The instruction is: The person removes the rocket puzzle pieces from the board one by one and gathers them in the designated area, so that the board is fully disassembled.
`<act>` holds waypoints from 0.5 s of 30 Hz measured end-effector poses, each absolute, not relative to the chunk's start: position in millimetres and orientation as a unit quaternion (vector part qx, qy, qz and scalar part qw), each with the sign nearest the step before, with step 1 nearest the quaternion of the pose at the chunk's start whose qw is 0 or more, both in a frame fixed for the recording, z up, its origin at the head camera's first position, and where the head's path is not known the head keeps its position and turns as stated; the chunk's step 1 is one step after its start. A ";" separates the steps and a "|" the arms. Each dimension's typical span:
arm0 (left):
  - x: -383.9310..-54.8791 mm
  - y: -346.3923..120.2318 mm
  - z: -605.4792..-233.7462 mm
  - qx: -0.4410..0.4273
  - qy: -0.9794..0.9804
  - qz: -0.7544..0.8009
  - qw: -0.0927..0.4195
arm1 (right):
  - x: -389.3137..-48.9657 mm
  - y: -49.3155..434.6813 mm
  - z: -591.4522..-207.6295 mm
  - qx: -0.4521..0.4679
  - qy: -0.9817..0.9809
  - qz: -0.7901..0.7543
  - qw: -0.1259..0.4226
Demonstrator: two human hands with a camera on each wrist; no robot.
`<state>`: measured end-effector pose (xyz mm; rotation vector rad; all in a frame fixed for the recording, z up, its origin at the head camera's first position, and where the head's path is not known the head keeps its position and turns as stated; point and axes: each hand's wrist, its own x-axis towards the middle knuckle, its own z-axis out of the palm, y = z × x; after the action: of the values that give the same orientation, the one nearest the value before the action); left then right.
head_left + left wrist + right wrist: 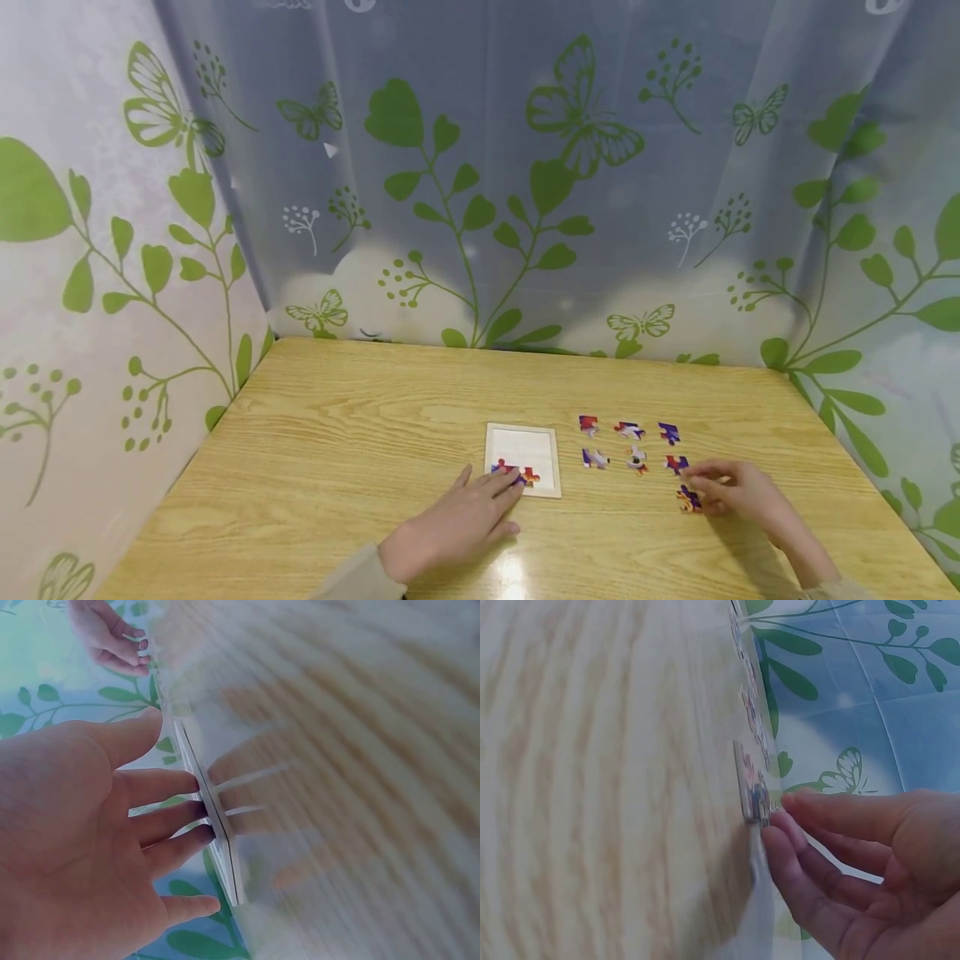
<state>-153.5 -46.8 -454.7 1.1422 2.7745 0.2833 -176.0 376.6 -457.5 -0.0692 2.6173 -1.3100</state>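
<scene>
My left hand [459, 518] lies with its fingers extended over the lower edge of a white square puzzle tray [557, 458]. Its fingertips touch joined red, blue and orange puzzle pieces [531, 477] along the tray's bottom and hide part of them. In the left wrist view, the fingers reach across the rim of the thin tray [227, 859]. To the right, my right hand [742, 493] has thumb and fingers curled at the edge of a purple and orange puzzle piece [687, 500]. The right wrist view shows these fingertips pinching the corner of that piece [744, 784], still low at the tabletop.
Several loose puzzle pieces lie spaced in rows right of the tray, among them a red-and-purple piece [676, 463] beside my right fingertips and a white-and-purple piece [596, 458]. The wooden table [360, 417] meets a leaf-patterned curtain [480, 250] at the back and sides.
</scene>
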 end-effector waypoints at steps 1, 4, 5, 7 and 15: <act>-153.9 -46.7 -454.4 0.378 0.919 0.095 0.062 | -175.5 375.3 -457.2 -0.019 0.892 -0.442 0.097; -155.4 -46.0 -454.5 0.377 0.920 0.095 0.053 | -174.6 371.4 -455.6 -0.015 0.898 -0.434 0.073; -155.8 -45.9 -454.2 0.377 0.920 0.096 0.050 | -174.5 369.8 -455.2 -0.013 0.898 -0.435 0.068; -156.6 -45.8 -454.4 0.378 0.919 0.101 0.046 | -174.9 366.4 -454.3 -0.004 0.897 -0.438 0.064; -156.8 -45.5 -453.7 0.375 0.918 0.120 0.052 | -177.9 349.9 -454.5 -0.008 0.870 -0.491 0.042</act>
<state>-156.8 -45.5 -453.7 1.1417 2.7905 0.3652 -177.9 349.9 -454.5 -0.0236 2.6628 -1.5027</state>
